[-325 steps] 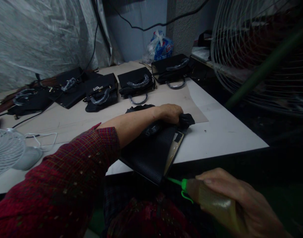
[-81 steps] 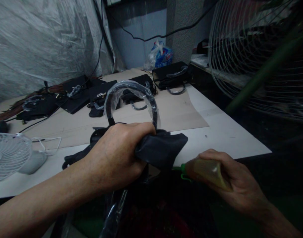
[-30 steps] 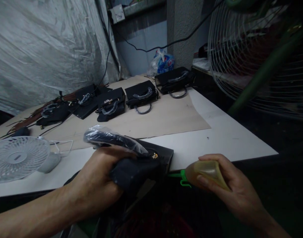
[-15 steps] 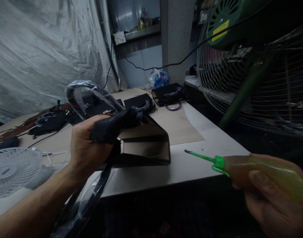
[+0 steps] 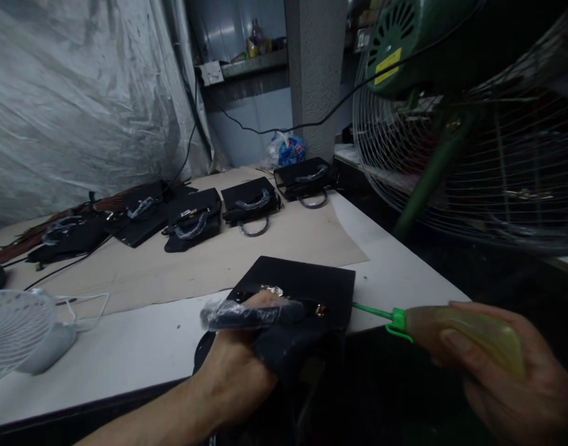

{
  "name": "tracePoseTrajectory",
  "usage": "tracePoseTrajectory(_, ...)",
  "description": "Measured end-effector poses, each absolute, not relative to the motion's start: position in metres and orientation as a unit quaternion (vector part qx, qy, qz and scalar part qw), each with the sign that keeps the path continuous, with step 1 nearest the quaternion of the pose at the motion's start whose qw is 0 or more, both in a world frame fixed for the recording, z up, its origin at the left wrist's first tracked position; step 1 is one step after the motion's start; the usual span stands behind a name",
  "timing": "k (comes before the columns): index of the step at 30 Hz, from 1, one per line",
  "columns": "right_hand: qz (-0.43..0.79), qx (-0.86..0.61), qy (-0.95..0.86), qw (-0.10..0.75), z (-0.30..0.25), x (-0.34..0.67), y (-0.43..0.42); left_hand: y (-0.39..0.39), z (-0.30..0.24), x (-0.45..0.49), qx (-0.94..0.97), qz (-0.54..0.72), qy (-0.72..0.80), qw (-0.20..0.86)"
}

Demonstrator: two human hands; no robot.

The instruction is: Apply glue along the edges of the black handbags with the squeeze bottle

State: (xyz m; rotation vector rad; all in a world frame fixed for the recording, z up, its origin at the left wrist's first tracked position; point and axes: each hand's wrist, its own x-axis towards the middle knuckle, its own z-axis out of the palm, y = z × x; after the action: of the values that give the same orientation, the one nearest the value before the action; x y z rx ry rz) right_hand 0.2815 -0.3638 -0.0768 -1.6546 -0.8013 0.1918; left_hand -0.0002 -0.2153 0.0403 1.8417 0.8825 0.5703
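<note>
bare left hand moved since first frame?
Yes: left hand is further left and nearer the person, judged against the near right corner of the flat tan paper sheet.

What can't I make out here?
Head view: inside of the held bag, hidden by its upper side and the left hand.
Head view: tip of the green nozzle, hidden by the bag's edge.
Head view: left part of the small fan, cut off by the picture's edge.
Head view: any print on the yellow label, too small and blurred.
</note>
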Motion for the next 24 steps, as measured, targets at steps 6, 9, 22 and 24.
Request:
tracePoseTrajectory(6,0.079,-0.702,-0.41,0.577,-0.07,0.27,-0.361,-0.227,0.017,-0.006,0.728,0.217,0.404,0.51)
tracePoseTrajectory(9,0.036,-0.698,-0.451,0.555,-0.068,0.266,-0.361,-0.228,0.01,-0.006,0.722,0.235,0.453,0.468)
tracePoseTrajectory(22,0.025,-0.651,-0.566,0.506,-0.057,0.275,-0.354,-0.229,0.025,0.006,0.695,0.195,0.556,0.412)
tracePoseTrajectory(24,0.009,-0.646,-0.569,0.508,-0.056,0.275,-0.352,-0.229,0.024,0.006,0.695,0.19,0.561,0.408)
